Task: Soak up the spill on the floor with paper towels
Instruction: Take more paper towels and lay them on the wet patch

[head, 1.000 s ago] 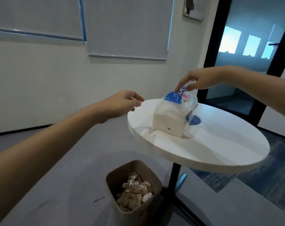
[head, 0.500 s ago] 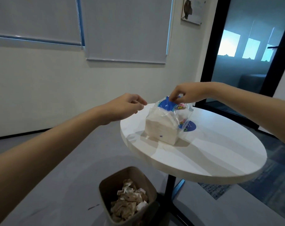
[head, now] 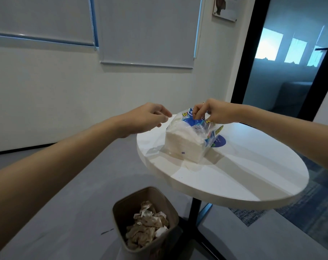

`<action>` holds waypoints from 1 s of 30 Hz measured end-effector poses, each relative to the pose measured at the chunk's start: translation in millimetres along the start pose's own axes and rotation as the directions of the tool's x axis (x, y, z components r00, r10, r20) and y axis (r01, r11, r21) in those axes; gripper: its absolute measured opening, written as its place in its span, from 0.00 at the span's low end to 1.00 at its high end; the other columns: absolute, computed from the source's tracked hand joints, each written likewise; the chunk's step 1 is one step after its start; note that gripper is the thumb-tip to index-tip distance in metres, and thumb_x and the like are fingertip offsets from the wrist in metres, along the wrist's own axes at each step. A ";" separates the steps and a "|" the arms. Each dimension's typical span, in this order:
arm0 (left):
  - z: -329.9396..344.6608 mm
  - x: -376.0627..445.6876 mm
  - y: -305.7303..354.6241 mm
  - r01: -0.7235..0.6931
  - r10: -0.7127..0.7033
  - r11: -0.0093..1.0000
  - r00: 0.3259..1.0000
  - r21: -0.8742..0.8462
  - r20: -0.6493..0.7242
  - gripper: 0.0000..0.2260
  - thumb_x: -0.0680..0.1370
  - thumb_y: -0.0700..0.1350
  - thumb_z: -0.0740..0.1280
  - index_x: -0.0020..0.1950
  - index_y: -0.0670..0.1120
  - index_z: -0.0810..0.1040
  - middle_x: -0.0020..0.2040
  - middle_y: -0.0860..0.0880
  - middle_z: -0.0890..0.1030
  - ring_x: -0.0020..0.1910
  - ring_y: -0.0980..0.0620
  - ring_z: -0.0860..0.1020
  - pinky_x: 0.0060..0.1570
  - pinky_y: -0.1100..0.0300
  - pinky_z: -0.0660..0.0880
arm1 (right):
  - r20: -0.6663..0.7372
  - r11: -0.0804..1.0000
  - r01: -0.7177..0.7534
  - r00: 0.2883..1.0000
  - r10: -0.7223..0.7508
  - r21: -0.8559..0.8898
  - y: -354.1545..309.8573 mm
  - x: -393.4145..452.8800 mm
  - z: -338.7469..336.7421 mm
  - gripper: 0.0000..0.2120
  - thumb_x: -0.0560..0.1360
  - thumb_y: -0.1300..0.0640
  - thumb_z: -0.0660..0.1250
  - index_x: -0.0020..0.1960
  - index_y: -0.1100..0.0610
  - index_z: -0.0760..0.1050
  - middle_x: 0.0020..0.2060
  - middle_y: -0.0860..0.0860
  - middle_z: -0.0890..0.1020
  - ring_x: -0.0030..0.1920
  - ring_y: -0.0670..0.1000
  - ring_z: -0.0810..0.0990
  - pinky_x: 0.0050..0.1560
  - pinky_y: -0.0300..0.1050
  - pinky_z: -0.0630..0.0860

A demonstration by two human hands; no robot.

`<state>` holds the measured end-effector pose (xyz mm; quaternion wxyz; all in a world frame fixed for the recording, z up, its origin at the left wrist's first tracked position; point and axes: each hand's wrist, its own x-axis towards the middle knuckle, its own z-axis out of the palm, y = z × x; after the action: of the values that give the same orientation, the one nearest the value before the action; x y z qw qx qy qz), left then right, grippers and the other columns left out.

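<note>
Paper-towel pack [head: 187, 145] — one; two hands — right hand [head: 214, 112] pinching it.

right hand [head: 215, 112] pinches paper towel pack [head: 189, 139] | left hand [head: 147, 118] beside

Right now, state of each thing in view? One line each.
paper towel pack: upright on the table, wrapper open on top
right hand: pinching the wrapper top
left hand: beside the pack, fingers loosely curled, holding nothing
table: standing
bin: part-filled with crumpled stained towels
blinds: down
</note>
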<state>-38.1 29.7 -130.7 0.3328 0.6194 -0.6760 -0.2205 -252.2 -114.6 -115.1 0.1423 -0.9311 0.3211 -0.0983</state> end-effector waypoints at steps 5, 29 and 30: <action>-0.1 -2.0 -3.0 0.008 -0.008 1.000 1.000 -0.001 0.003 0.10 0.80 0.45 0.62 0.61 0.49 0.77 0.57 0.51 0.80 0.56 0.52 0.79 0.51 0.61 0.74 | -0.112 0.993 0.050 0.993 -0.037 0.110 -2.9 -7.7 -11.3 0.10 0.72 0.70 0.70 0.42 0.56 0.83 0.45 0.47 0.81 0.43 0.48 0.75 0.53 0.48 0.76; 5.6 9.8 32.5 -0.016 -0.016 0.981 0.987 -0.193 -0.162 0.29 0.76 0.62 0.64 0.72 0.49 0.65 0.69 0.49 0.72 0.61 0.51 0.73 0.56 0.56 0.70 | -0.618 0.902 0.296 0.785 -0.042 0.315 -72.7 -5.7 -159.9 0.11 0.76 0.63 0.63 0.38 0.51 0.66 0.35 0.42 0.75 0.36 0.39 0.78 0.42 0.36 0.76; 7.6 14.7 38.5 -0.011 -0.027 0.976 0.985 -0.218 -0.169 0.31 0.75 0.61 0.65 0.74 0.48 0.63 0.70 0.48 0.71 0.61 0.51 0.72 0.57 0.55 0.70 | -0.619 0.904 0.290 0.784 -0.036 0.315 -70.2 -6.8 -162.4 0.13 0.76 0.64 0.64 0.37 0.51 0.65 0.35 0.44 0.74 0.35 0.39 0.78 0.42 0.36 0.75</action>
<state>-70.3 19.6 -105.9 0.4546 0.5984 -0.6142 -0.2408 -262.0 -90.2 60.0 0.2081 -0.8281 0.2392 -0.4623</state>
